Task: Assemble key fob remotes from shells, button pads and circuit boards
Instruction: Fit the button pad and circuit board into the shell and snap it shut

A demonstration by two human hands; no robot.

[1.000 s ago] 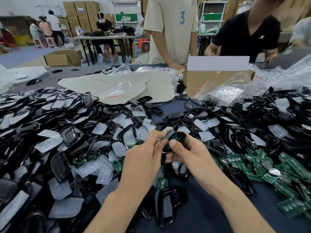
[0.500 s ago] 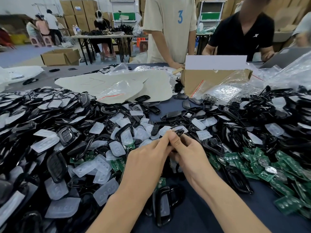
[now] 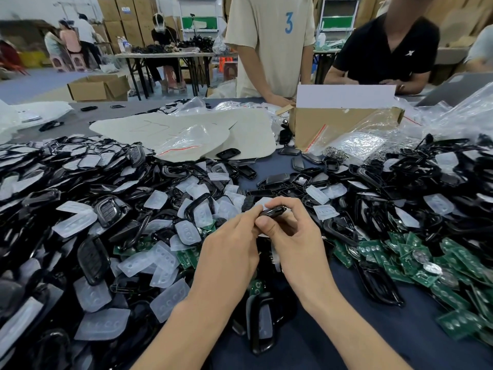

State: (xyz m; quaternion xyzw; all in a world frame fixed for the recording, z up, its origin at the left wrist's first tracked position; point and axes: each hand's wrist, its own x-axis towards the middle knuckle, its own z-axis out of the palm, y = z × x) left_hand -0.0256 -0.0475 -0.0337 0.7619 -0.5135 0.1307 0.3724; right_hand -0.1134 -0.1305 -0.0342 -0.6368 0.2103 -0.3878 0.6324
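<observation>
Head view:
- The left grip (image 3: 226, 252) and the right grip (image 3: 296, 241) meet above the middle of the counter (image 3: 416, 340). Both pinch one black key fob (image 3: 272, 210) between thumb and fingertips.
- The key fob is held edge-on and slightly tilted, lifted clear of the parts below. Whether its halves are fully closed cannot be told.
- The right grip's fingers curl over the top of the fob, its thumb (image 3: 262, 222) underneath. The left grip's fingertips touch the fob's left end.
- A heap of black shells (image 3: 40, 169) covers the left side of the counter, with translucent button pads (image 3: 165, 257) scattered over and among them.
- Green circuit boards (image 3: 453, 257) lie in a loose pile to the right, beside more black shells.
- A black shell frame (image 3: 260, 324) lies on the counter just below the wrists.
- Farther back stand a cardboard box (image 3: 333, 124) and clear plastic bags (image 3: 186, 140).
- Across the counter are a person in a beige shirt (image 3: 269, 44) and a person in a black shirt (image 3: 386, 49).
</observation>
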